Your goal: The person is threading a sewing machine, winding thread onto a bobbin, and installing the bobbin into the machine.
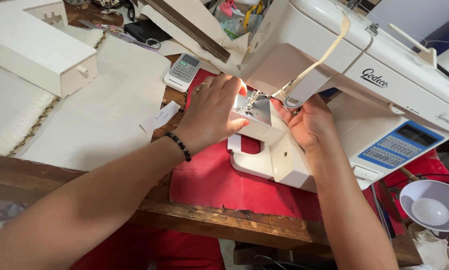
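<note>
A white sewing machine [384, 85] stands on a red mat [219, 180] on a wooden table. My left hand [212, 112], with a ring and a black bead bracelet, rests flat against the left side of the machine's free arm, fingertips by the metal needle plate [252, 107]. My right hand [307, 122] sits to the right of the needle area, its fingers pinched near the presser foot [257, 96]; what they pinch is too small to see. A cream strip [324, 52] hangs from the machine's top toward the needle.
A white remote control [183, 71] lies behind my left hand. Cream fabric [104, 110] with gold trim covers the left of the table, with a white box [34, 47] on it. A white bowl-shaped lamp shade [432, 205] sits at lower right.
</note>
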